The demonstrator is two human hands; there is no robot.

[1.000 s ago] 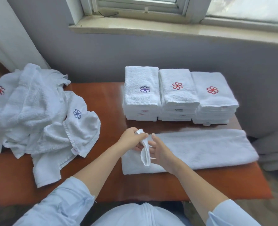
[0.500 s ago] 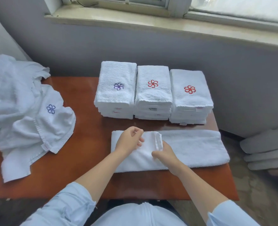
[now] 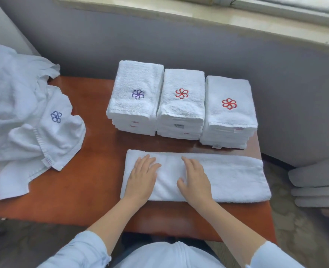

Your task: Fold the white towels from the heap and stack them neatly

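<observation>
A white towel [image 3: 227, 176], folded into a long strip, lies across the near part of the brown table [image 3: 94, 171]. My left hand [image 3: 142, 176] lies flat on the strip's left end, fingers straight. My right hand [image 3: 195, 179] presses flat on the strip a little to the right, fingers straight too. Behind the strip stand three stacks of folded white towels: the left stack [image 3: 136, 97] carries a purple flower mark, the middle stack [image 3: 182, 102] and the right stack [image 3: 229, 111] red ones. The heap of loose white towels [image 3: 24, 117] covers the table's left end.
A grey wall and a window sill [image 3: 198, 14] run behind the table. Grey folded items [image 3: 318, 182] lie to the right, off the table. The table's right edge is close to the strip's right end.
Both hands were pinching the towel's left end and folding it over to the right. They have let go and now lie flat on the towel. The view has tilted lower.
</observation>
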